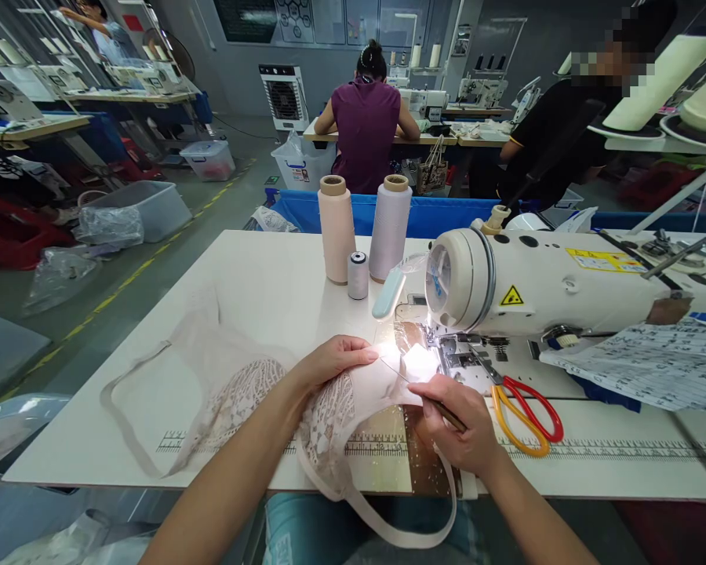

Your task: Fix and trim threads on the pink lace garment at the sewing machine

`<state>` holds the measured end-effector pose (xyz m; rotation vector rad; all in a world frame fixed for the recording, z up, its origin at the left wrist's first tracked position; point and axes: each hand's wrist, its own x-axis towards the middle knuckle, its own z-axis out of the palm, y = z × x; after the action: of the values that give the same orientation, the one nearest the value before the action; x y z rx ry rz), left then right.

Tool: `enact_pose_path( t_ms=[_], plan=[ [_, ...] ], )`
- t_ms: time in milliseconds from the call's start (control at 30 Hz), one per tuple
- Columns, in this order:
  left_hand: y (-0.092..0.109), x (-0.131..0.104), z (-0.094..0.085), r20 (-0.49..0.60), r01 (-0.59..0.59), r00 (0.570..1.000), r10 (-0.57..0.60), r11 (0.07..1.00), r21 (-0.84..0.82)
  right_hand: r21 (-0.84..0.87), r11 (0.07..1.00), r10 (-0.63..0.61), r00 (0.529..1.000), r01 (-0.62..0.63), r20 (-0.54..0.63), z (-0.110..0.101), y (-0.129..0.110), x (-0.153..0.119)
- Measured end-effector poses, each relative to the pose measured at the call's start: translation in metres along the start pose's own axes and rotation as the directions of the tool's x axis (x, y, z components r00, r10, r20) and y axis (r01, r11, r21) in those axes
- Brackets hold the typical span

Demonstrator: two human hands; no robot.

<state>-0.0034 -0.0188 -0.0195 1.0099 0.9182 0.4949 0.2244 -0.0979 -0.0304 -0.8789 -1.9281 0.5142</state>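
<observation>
We had the lace bra piece (329, 408) lying on the surface (259, 290) right at the sewing machine (535, 286) needle, left hand (335, 359) pressing it flat with fingers together, right hand (459, 424) pinched on a thin tool (444, 408), seam looked barely started.

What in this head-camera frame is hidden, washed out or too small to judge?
- Needle area under the sewing machine: washed out by lamp glare.
- Tip of the thin tool in the right hand: lost in the glare on the lace garment.
- Printed ruler numbers: too small.
- Patterned paper: cut off at right edge.
</observation>
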Motion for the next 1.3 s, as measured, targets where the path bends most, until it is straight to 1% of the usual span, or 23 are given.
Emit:
enact_pose_path(
  t_ms=[500,667,900,1067,1300],
  plan=[
    [0.0019,-0.0013,-0.0001,0.029,0.018,0.999,-0.018,1.0,-0.002,-0.005,1.0,0.004,1.0,-0.004,0.011,-0.0002,-0.0013,0.002],
    [0.0015,-0.001,-0.0006,0.014,0.021,1.0,-0.021,1.0,-0.007,-0.01,1.0,0.009,1.0,-0.009,0.004,-0.0008,-0.0026,0.003],
    [0.001,-0.0004,-0.0018,0.024,0.028,0.999,-0.027,1.0,-0.008,0.001,1.0,0.026,1.0,-0.026,0.013,-0.0021,-0.0031,0.0022],
    [0.0005,0.0,-0.0022,0.03,0.023,0.999,-0.023,1.0,-0.008,0.002,1.0,0.015,1.0,-0.015,-0.013,-0.0025,-0.0028,0.0009],
    [0.001,-0.0002,-0.0018,0.038,0.019,0.999,-0.018,1.0,-0.004,0.016,1.0,0.022,1.0,-0.022,0.015,-0.0019,-0.0022,0.0015]
  ],
)
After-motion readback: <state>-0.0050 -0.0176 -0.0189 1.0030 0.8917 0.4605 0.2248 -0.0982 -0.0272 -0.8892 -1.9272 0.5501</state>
